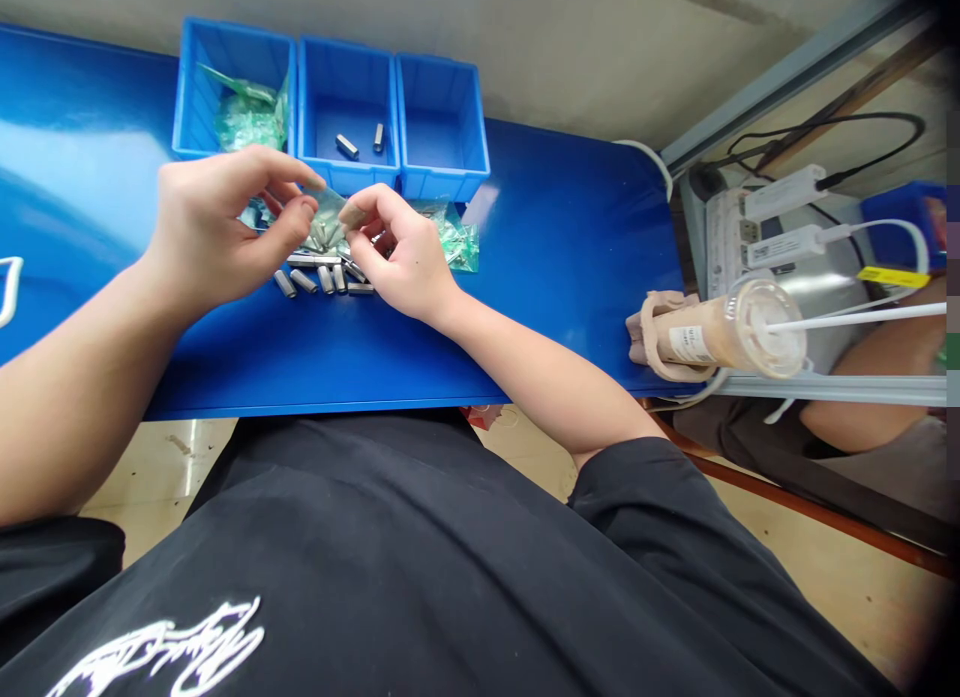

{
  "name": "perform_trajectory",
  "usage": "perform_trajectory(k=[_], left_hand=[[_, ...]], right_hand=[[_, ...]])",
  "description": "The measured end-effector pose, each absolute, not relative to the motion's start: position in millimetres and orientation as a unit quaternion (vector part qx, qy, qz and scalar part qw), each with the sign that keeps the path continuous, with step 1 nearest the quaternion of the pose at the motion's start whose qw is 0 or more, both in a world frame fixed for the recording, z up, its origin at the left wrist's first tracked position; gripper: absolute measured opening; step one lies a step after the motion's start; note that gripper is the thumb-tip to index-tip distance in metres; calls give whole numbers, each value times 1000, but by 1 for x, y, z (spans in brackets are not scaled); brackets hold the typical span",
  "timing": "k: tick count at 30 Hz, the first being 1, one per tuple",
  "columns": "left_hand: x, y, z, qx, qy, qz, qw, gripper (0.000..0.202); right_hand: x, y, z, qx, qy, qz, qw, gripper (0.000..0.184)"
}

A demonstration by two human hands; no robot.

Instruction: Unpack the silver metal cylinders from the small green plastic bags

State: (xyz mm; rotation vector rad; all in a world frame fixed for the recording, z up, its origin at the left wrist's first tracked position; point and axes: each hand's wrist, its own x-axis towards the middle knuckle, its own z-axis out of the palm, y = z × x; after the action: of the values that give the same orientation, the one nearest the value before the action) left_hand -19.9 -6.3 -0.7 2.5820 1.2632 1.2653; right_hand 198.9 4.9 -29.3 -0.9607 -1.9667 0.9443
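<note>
My left hand and my right hand meet above the blue table. Both pinch the edges of a small clear greenish plastic bag held between them, with small metal pieces inside it. Just below the bag, several short grey metal cylinders lie in a loose row on the table. A crumpled green bag rests on the table right of my right hand.
Three blue bins stand at the table's back: the left bin holds green bags, the middle bin two metal cylinders, the right bin nothing visible. A drink cup with a straw lies at the right edge. Another person's arm is beyond.
</note>
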Motion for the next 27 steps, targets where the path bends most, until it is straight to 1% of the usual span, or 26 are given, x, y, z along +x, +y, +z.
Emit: perform_trajectory(k=[4, 14, 27], left_hand=[[-19, -7, 0, 821, 400, 407, 0, 23], [-21, -6, 0, 821, 416, 391, 15, 30], [-20, -7, 1, 828, 404, 390, 1, 28]], right_hand=[[199, 4, -28, -373, -772, 366, 362, 14], [200, 3, -24, -380, -774, 367, 349, 16], [200, 3, -25, -371, -778, 366, 352, 16]])
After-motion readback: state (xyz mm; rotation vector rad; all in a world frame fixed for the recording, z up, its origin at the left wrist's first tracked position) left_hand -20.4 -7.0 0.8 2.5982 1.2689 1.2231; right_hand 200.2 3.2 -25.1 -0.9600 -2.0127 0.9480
